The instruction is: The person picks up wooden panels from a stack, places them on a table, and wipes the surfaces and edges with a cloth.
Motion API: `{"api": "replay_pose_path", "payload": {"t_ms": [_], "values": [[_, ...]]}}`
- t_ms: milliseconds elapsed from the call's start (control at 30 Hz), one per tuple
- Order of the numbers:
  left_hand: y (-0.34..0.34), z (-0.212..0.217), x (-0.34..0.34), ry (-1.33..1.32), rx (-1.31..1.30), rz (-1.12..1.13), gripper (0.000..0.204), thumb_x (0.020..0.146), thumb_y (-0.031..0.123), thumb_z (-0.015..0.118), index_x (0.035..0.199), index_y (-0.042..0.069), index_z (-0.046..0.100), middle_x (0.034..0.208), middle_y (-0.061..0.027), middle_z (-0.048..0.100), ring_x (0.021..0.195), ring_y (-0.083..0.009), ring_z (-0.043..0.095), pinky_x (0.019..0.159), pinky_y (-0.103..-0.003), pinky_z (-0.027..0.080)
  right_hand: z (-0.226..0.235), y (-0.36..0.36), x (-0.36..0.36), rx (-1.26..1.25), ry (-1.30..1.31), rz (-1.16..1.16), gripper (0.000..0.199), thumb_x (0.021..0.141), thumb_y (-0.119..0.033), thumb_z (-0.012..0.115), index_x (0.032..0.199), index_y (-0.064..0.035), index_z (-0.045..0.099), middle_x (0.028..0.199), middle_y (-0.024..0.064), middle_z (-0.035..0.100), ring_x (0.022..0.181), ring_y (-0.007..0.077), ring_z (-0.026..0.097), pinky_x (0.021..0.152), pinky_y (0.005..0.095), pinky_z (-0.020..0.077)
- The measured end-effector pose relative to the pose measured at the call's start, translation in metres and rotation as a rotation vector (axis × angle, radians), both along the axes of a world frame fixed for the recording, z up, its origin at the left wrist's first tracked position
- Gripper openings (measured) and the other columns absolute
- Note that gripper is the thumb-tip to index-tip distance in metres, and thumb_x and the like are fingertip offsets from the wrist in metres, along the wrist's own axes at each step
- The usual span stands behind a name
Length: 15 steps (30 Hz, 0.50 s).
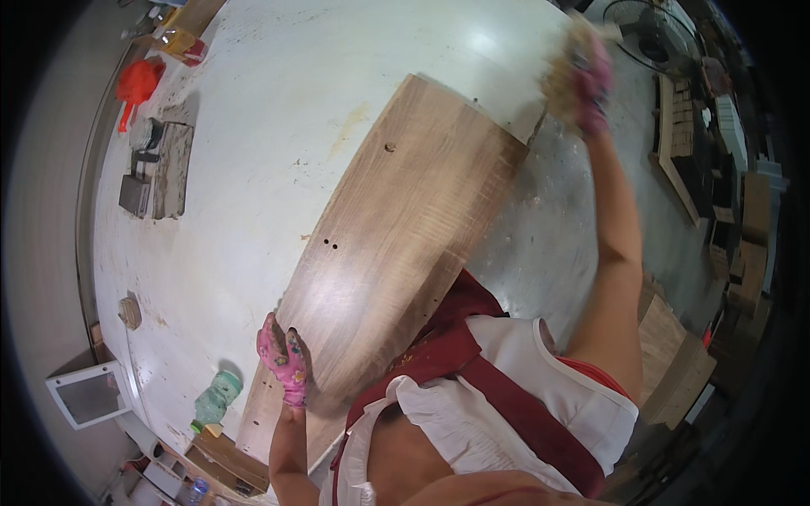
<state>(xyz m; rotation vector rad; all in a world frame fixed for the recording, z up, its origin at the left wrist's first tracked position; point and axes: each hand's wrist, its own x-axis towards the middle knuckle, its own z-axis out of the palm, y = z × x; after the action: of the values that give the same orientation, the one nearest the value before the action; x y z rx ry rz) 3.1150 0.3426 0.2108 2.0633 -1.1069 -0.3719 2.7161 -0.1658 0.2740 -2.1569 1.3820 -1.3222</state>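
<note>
A long wood-grain board (392,202) lies slantwise on the white worktable, with a few small dark holes in its face. My left hand (285,363), in a pink flowered glove, rests on the board's near left part. Its fingers lie on the surface, apart from the thumb, with nothing gripped. Out past the board's far right end, my raised right hand (593,80) wears a pink glove too. It is closed on a tan rag-like bundle (558,83), smeared by motion, so its exact kind is unclear.
On the white table (245,169) at left are a crushed green bottle (218,398), wooden blocks (173,169), a red bag (139,82) and a bottle of amber liquid (181,46). A fan (654,38) stands far right, near stacked boards (679,148) on the floor.
</note>
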Motion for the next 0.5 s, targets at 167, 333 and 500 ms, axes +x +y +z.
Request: {"api": "replay_pose_path", "payload": {"t_ms": [167,333,500], "values": [[-0.003,-0.001,-0.004,0.048,-0.054,-0.038,0.041,0.082,0.004,0.042,0.123,-0.003,0.036,0.117,-0.0160,0.042,0.114,-0.0260,0.041,0.093,-0.034,0.036,-0.058,-0.006,0.163,0.624,-0.314,0.518,0.051,0.081,-0.042,0.053,0.115,-0.0045,0.047,0.092,0.0070,0.053,0.057,0.0106,0.049,0.044,0.0164,0.0445],[-0.001,-0.003,0.000,0.019,-0.031,-0.023,0.041,0.082,0.004,0.043,0.122,-0.003,0.037,0.115,-0.0159,0.043,0.111,-0.0261,0.043,0.092,-0.035,0.037,-0.069,-0.008,0.116,0.333,0.157,0.499,0.037,0.079,-0.025,0.050,0.112,-0.0072,0.052,0.103,0.0133,0.056,0.084,0.0251,0.054,0.077,0.0341,0.0441],[-0.001,-0.001,-0.003,-0.082,0.011,0.033,0.038,0.079,0.006,0.046,0.116,-0.004,0.044,0.103,-0.0181,0.050,0.098,-0.0276,0.051,0.087,-0.034,0.040,-0.052,0.033,-0.057,0.756,0.495,0.115,0.021,0.077,-0.017,0.050,0.094,-0.0080,0.059,0.094,0.0161,0.057,0.086,0.0316,0.055,0.076,0.0361,0.0433]]}}
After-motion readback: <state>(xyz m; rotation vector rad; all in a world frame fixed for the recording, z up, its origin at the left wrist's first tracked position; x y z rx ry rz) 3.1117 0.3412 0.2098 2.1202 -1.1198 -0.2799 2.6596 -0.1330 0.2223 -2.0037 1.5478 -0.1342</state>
